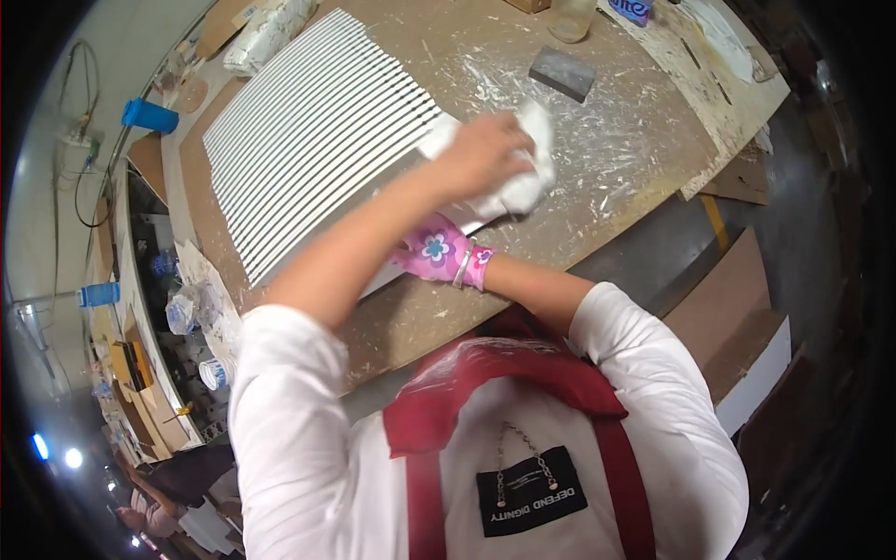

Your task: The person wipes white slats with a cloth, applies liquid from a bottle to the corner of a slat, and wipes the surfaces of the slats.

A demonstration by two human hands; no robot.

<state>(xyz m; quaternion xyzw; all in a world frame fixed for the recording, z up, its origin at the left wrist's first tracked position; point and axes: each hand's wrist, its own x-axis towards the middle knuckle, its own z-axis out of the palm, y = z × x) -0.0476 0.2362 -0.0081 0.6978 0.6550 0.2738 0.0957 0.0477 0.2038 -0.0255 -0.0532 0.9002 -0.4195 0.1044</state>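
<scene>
My left hand, bare, is closed on a crumpled white cloth, with motion blur around it. Its forearm crosses over my right hand, which wears a pink flowered glove. The gloved fingers are partly hidden under that forearm, beside a flat white-edged piece on the table; whether they grip it I cannot tell. Just beyond both hands lies a row of several narrow white strips with dark lines between them. The cloth is close to the right end of this row.
A grey rectangular block lies on the paint-smeared brown worktable. A clear container and a purple package are at the far edge. Blue cups and a white tub stand to the left. Cardboard leans at right.
</scene>
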